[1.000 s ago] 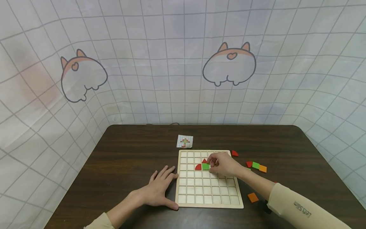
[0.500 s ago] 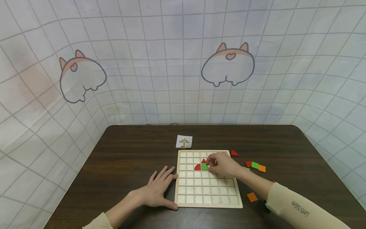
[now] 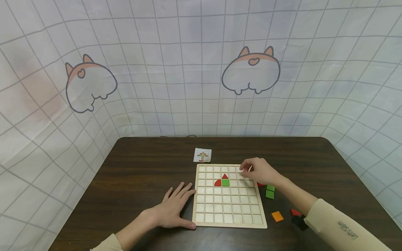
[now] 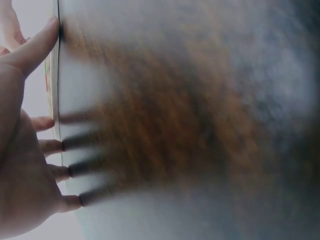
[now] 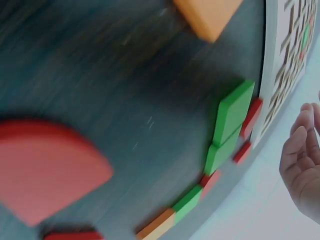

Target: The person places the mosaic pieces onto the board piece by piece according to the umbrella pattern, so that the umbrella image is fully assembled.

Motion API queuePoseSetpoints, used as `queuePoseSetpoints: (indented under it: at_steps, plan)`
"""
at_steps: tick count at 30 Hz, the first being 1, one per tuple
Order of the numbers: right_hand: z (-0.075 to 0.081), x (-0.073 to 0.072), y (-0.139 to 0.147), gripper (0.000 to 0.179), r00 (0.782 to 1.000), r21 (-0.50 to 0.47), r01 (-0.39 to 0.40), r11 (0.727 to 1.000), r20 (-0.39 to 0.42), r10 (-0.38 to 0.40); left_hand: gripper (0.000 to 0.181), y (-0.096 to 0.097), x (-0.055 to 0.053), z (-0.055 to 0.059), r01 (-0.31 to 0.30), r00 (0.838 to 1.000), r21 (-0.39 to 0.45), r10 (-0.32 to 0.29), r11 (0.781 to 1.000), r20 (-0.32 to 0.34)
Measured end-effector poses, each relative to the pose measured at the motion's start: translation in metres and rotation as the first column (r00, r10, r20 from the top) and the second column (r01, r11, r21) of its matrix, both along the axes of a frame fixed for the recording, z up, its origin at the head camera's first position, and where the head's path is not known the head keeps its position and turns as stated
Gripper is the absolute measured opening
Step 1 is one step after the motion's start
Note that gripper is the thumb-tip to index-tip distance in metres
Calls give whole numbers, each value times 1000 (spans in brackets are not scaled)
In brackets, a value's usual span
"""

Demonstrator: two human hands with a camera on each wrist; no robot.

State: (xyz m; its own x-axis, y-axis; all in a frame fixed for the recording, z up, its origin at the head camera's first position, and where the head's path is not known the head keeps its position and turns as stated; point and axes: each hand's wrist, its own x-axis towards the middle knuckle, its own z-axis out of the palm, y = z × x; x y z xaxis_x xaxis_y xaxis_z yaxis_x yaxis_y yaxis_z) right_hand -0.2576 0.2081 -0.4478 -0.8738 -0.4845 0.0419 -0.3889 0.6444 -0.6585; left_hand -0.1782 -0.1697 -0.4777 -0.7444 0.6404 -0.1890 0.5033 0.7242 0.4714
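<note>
A wooden grid board (image 3: 230, 226) lies flat on the table. In its cells sit a green square tile (image 3: 225, 182), a red triangle tile (image 3: 224, 176) above it and a red quarter-round tile (image 3: 218, 183) to its left. My left hand (image 3: 172, 209) rests on the table with fingers spread, the thumb and one fingertip touching the board's left edge; the left wrist view shows these straight fingers (image 4: 52, 146). Over the board's upper right hovers my right hand (image 3: 260, 170), fingers loosely bent. In the right wrist view no tile shows in that hand (image 5: 302, 165).
Right of the board lie green tiles (image 3: 270, 194), an orange tile (image 3: 277, 216) and a red tile (image 3: 295, 212). Other tiles are partly behind the right forearm. A small pattern card (image 3: 202, 155) lies beyond the board. A patterned curtain (image 3: 201, 87) surrounds the table's far side.
My right hand has left the green square tile and moved right, towards the board's right edge. The green tile stays in its cell. The left hand has kept its place.
</note>
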Motion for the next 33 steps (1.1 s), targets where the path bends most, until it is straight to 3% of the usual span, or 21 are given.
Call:
queuePoseSetpoints:
  at_steps: [10,21,33]
  plan:
    - [9,-4,34,20,994,-5,101,995,33,-101,113,0,2,1,-15,1000,7,15,1000,21]
    - [4,-8,64,21,979,8,199,980,31,-199,110,0,3,1,-3,1000,-24,3,1000,-10]
    - [-6,-14,77,22,976,37,207,978,63,-209,109,-2,3,0,2,1000,-32,-2,999,-13]
